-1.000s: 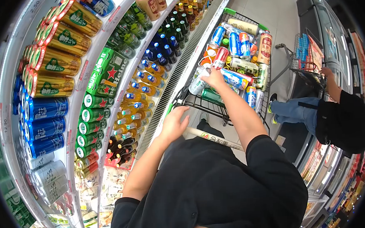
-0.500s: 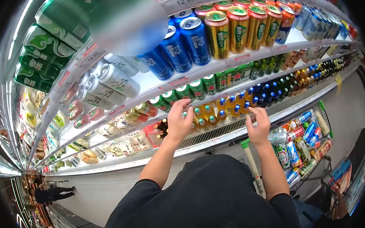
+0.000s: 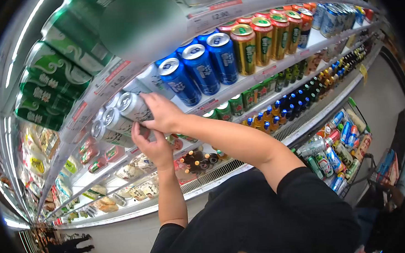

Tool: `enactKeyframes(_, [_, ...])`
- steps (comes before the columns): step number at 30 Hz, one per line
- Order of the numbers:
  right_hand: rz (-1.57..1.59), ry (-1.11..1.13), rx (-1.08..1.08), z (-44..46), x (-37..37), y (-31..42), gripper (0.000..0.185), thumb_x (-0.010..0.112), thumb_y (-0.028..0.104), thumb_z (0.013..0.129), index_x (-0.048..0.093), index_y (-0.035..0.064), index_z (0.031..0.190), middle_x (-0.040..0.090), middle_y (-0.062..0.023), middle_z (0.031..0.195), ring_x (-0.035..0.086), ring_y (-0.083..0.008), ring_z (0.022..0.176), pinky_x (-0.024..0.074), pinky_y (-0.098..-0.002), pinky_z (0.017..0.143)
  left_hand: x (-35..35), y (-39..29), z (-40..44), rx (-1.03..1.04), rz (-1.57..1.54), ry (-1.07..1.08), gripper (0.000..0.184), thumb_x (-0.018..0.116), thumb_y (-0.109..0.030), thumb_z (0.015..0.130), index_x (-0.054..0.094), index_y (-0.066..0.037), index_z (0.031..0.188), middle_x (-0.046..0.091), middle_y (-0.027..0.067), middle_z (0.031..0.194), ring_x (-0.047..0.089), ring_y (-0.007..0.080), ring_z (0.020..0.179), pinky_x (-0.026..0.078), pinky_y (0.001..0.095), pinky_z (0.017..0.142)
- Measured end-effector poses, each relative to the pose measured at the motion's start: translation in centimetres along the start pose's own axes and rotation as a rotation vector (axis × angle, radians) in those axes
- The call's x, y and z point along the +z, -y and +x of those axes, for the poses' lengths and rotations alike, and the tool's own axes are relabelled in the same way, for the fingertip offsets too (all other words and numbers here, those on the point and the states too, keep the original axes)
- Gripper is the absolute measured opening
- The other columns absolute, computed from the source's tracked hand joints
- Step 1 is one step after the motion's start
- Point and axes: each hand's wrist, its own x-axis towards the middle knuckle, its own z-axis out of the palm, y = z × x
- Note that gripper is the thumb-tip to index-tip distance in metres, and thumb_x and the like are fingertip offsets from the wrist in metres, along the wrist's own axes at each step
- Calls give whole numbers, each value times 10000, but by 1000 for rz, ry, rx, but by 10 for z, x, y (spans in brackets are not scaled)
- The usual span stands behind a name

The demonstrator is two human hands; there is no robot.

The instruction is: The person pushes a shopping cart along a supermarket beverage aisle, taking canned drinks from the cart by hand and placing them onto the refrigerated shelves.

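Silver-white beer cans (image 3: pixel 114 121) stand in a small group on the shelf at the left. My right hand (image 3: pixel 164 114) reaches across with its fingers curled round the right side of the front white can (image 3: pixel 134 107). Just below it, my left hand (image 3: pixel 154 149) is raised to the lower part of these cans, thumb and fingers apart. Its fingertips overlap the cans; whether they press on them I cannot tell. Blue cans (image 3: pixel 201 68) stand right of my right hand, followed by gold cans (image 3: pixel 243 51) with red rims.
Green multipacks (image 3: pixel 55 79) fill the upper left shelf. Below are green cans (image 3: pixel 223 110), dark bottles (image 3: pixel 197 161) and packaged food (image 3: pixel 137 191). A trolley full of drinks (image 3: pixel 334 158) stands at my right. Another person (image 3: pixel 69 248) is far down the aisle.
Both hands have moved left from over the lower bottle shelf to the white cans. My right hand has crossed over and closed on one can. The view has shifted somewhat.
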Motion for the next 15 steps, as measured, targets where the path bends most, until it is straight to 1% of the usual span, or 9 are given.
enactKeyframes(1, [23,-4,-1,7,18,-13,918,855,300,763,432,-51,1498,569,-291,1392,553,-441,1298,450,-468,1116,0,5,-2,-53,-105,14,555,696,-57,980,451,59,1464,436,208,1500,551,291,1304,528,400,1032])
enactKeyframes(2, [91,42,120,10,25,-9,946,876,305,725,432,-45,1483,595,-287,1359,569,-447,1277,463,-478,1100,-4,4,-2,-40,-50,57,585,704,-64,981,430,54,1485,426,204,1505,556,284,1298,521,403,1043])
enactKeyframes(3, [65,-32,87,12,41,-20,958,886,300,704,426,-50,1468,605,-282,1344,593,-448,1245,488,-482,1065,-2,-3,-3,-32,32,33,598,713,-83,986,425,51,1493,453,206,1489,576,289,1271,508,405,1057])
enactKeyframes(4, [122,14,139,13,34,-15,892,883,280,699,457,-47,1411,623,-265,1309,609,-441,1212,507,-489,1027,-2,-2,-4,-61,67,37,617,712,-89,993,405,43,1511,484,198,1479,590,296,1255,494,408,1078])
enactKeyframes(5, [130,-5,166,9,27,-5,796,878,233,681,499,-25,1332,642,-232,1245,629,-429,1164,523,-483,988,2,-4,-7,-101,-92,11,632,701,-258,1027,438,70,1499,566,242,1452,595,318,1311,473,418,1114])
enactKeyframes(8, [162,-196,-89,-21,16,8,711,871,203,657,544,41,1267,646,-192,1170,638,-424,1118,529,-497,955,8,-12,-15,-45,-179,-31,626,745,-215,962,474,37,1467,624,194,1376,628,312,1260,496,424,1082])
enactKeyframes(9, [147,-260,-144,-33,8,12,675,866,214,661,568,61,1247,646,-181,1140,639,-424,1101,528,-514,938,11,-17,-21,-36,-189,7,639,753,-205,948,469,33,1470,625,193,1371,628,315,1255,493,429,1080])
enactKeyframes(12, [141,-353,-244,-85,-45,25,735,888,152,664,527,81,1301,657,-164,1191,655,-416,1119,548,-500,943,24,-34,-47,2,-231,214,683,778,-178,908,456,19,1477,626,192,1357,627,326,1241,486,444,1075])
enactKeyframes(15, [71,-425,-129,-158,-105,20,753,911,169,681,524,80,1321,666,-162,1228,672,-397,1139,554,-484,969,53,-57,-86,68,-316,529,731,803,-150,868,443,5,1485,627,191,1342,626,337,1227,479,460,1070])
